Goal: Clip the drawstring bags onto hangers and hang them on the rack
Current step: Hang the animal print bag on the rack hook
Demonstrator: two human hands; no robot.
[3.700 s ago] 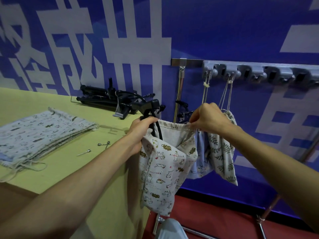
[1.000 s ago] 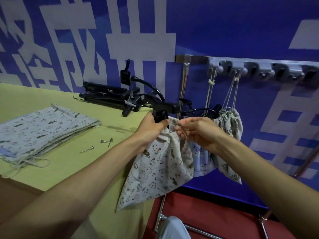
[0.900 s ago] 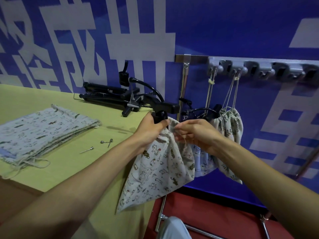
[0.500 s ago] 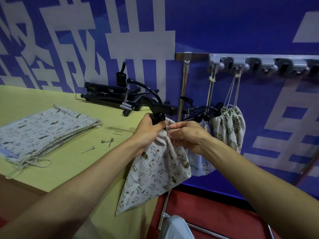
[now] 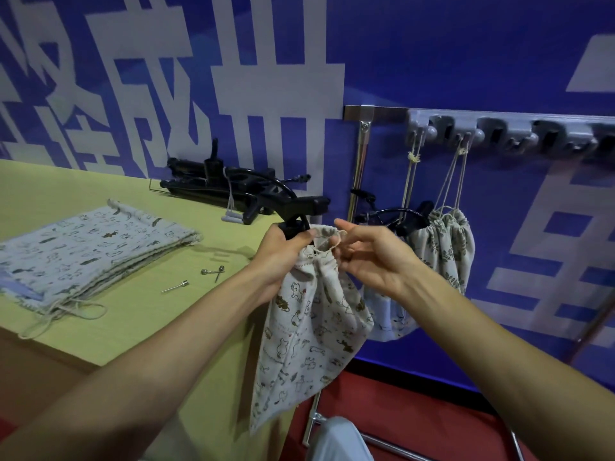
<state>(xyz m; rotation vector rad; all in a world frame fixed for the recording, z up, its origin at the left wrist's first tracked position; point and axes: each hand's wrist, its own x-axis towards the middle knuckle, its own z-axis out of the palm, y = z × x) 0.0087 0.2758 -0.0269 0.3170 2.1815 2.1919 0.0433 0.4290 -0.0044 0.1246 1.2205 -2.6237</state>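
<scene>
Cinched animal-print drawstring bag [image 5: 312, 327] just below black hanger [image 5: 309, 206], near steel rack [image 5: 362, 151]

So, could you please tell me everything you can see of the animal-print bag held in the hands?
The animal-print bag is pale, cotton-looking cloth printed with small brown and black animals. Its mouth is gathered into ruffles by a beige drawstring, a loop of which the right hand pinches. The left hand grips the top edge together with the clip of a black hanger. The body hangs limp and creased, slanting down-left beside the green table edge.
</scene>
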